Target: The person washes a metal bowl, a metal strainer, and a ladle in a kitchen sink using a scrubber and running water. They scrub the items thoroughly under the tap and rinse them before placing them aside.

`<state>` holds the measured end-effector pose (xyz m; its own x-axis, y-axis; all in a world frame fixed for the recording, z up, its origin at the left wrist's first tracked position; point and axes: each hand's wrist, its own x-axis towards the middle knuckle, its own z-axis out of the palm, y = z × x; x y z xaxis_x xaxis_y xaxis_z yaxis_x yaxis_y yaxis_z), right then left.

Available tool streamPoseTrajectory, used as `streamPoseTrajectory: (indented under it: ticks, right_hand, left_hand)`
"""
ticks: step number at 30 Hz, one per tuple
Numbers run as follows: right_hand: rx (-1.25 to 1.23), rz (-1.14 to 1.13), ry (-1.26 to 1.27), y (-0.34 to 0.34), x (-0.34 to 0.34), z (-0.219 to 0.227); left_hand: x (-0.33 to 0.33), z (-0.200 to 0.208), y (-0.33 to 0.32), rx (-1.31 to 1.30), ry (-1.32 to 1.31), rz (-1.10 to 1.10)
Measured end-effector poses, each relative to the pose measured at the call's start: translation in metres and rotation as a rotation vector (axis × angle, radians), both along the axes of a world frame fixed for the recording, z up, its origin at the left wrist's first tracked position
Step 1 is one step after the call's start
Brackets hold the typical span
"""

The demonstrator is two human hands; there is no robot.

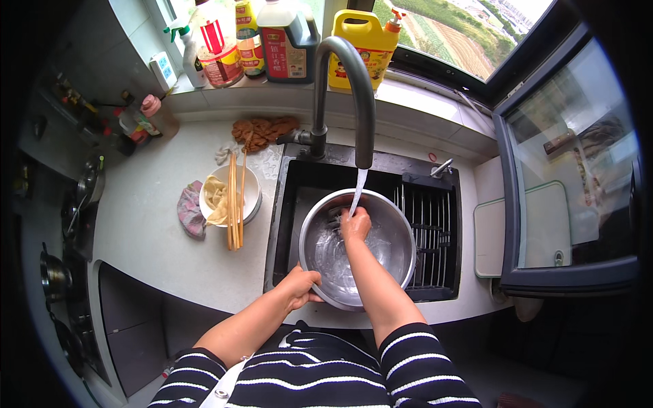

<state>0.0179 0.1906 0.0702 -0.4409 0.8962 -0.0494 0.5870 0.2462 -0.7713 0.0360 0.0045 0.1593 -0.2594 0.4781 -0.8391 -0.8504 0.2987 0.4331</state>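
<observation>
A large stainless steel basin (408, 234) sits in the dark sink (289, 197), tilted slightly. My left hand (299, 287) grips its near left rim, thumb on top. Inside the basin is my right hand (356, 226), its fingers curled down toward the inner wall. Something greyish shows beside those fingers, but splashing and glare blur it. From the tall grey faucet (365, 102) a water stream (358, 185) falls right onto my right hand. Shallow, rippling water covers the basin's bottom.
Left of the sink, a white bowl (252, 187) holds a yellowish cloth (216, 194), with chopsticks (235, 224) laid across. A pink cloth (191, 212) and brown cloth (262, 132) lie nearby. A drain rack (435, 238) covers the sink's right side. Bottles (286, 47) line the sill; a window sash (571, 272) swings inward.
</observation>
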Motion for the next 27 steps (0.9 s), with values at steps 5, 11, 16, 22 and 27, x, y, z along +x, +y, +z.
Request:
streamPoseTrajectory:
  ticks: [5,11,16,22,27]
  right_hand:
    - [-0.324,-0.827,0.162,0.031,-0.007,-0.043]
    - [-0.201,0.235,0.023,-0.022,-0.012,0.008]
    - [-0.578,1.096,-0.254,-0.041,0.031,0.026]
    - [0.263,1.127,-0.959,0.026,0.06,0.035]
    - [0.237,0.742,-0.408,0.044,0.028,-0.004]
  left_hand:
    - [0.007,0.002,0.006,-0.02,0.035,0.001]
    - [-0.003,0.01,0.016,0.021,0.045,0.027]
    - [-0.03,0.005,0.003,0.017,0.21,0.039]
    - [-0.024,0.018,-0.003,-0.01,0.206,0.097]
    - [-0.021,0.005,-0.005,-0.002,0.153,0.039]
